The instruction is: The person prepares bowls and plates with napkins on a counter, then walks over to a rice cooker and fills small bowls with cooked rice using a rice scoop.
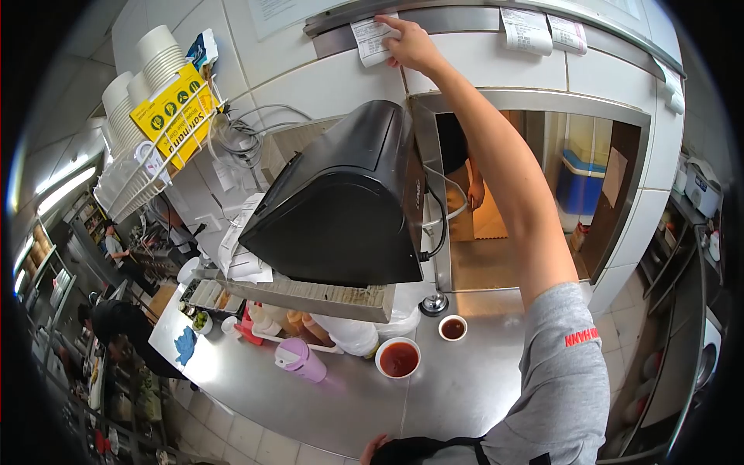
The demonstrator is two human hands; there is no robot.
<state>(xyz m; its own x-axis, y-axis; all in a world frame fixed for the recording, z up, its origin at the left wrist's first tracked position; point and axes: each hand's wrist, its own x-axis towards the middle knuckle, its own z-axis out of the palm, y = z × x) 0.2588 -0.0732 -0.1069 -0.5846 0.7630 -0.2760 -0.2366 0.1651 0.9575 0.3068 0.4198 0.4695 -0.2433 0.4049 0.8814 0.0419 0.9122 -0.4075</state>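
My right hand [411, 46] reaches up to the metal rail [457, 19] on the tiled wall, its fingers on a printed paper slip [372, 39] that hangs there. Only a small part of my left hand [373, 448] shows at the bottom edge, low by my body; its fingers are hidden. More slips [527, 32] hang farther right on the rail. Below, a large cup of red sauce [399, 359] and a smaller cup of dark sauce [452, 328] stand on the steel counter [457, 387].
A black printer [341, 201] sits on a shelf [333, 298] above the counter. Near it are a purple tumbler [301, 360], a call bell [434, 303] and a wire basket of cups [159, 147]. Through the hatch [648, 178] part of another person shows. People work at far left.
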